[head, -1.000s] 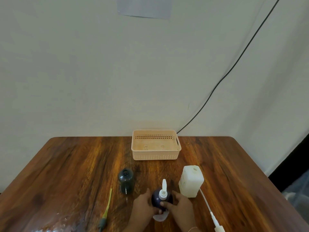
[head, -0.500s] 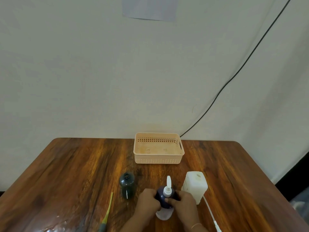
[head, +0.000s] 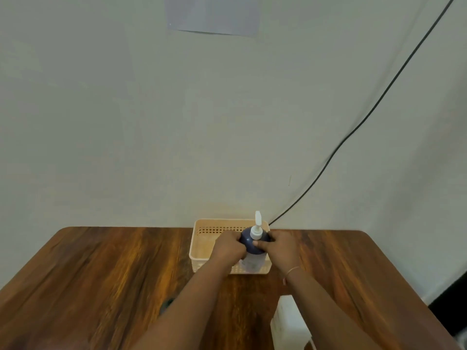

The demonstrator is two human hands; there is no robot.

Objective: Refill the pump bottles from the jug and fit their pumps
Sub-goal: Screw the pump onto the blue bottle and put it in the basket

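Observation:
A dark blue pump bottle (head: 253, 245) with a white pump (head: 257, 227) fitted on top stands upright inside the peach basket (head: 202, 251), toward its right end. My left hand (head: 228, 246) grips its left side and my right hand (head: 280, 245) grips its right side. The white jug (head: 288, 322) stands near the front edge, partly behind my right forearm. Only a dark sliver of the second dark bottle (head: 167, 303) shows beside my left forearm.
The wooden table (head: 101, 274) meets a plain wall at the back, where the basket sits. A black cable (head: 353, 130) runs down the wall to the table behind the basket. A grey sheet (head: 212, 13) hangs high on the wall.
Both hands have carried the pump bottle from the near middle of the table away to the basket at the back. The view now sits closer to the table.

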